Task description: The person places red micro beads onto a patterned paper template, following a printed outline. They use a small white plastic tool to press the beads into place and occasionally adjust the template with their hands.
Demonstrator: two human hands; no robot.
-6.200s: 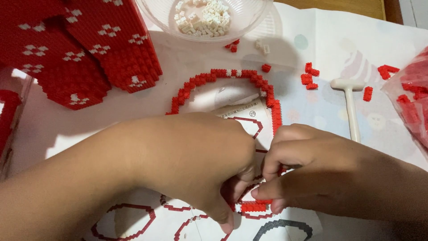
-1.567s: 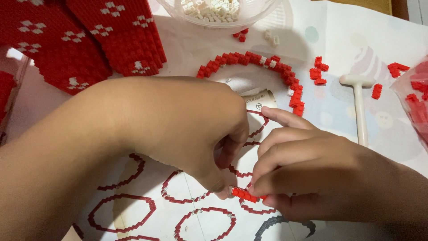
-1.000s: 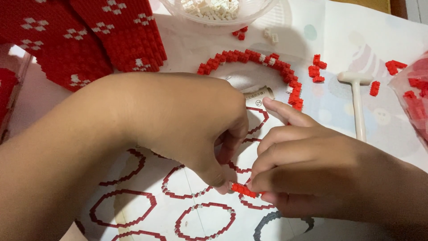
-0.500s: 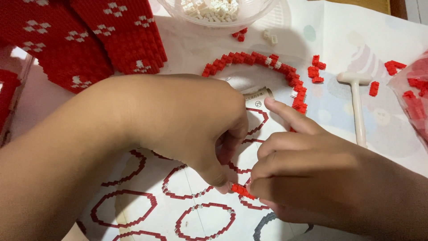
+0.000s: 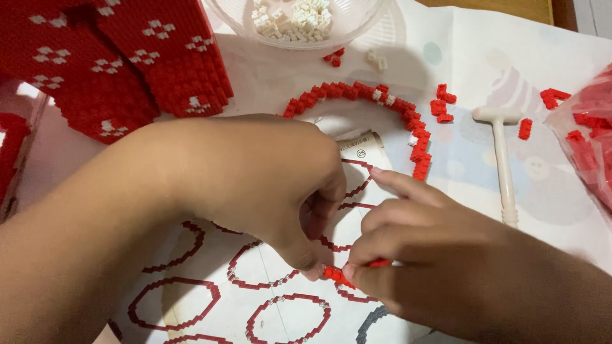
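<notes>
both hands meet low in the middle, left hand (image 5: 255,185) and right hand (image 5: 446,267) pinching a small brick strip (image 5: 335,275) between them. under them lies the instruction sheet (image 5: 210,280). just behind them the curved brick arc (image 5: 357,95); further behind, the bowl (image 5: 357,25) with loose bricks in it. behind-left stand the built brick walls (image 5: 115,64). behind-right lies the small hammer tool (image 5: 500,153); the bag of bricks (image 5: 593,140) is at far right.

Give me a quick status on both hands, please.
Left hand and right hand pinch small red brick piece together. Over instruction sheet. Nothing in the way.
</notes>
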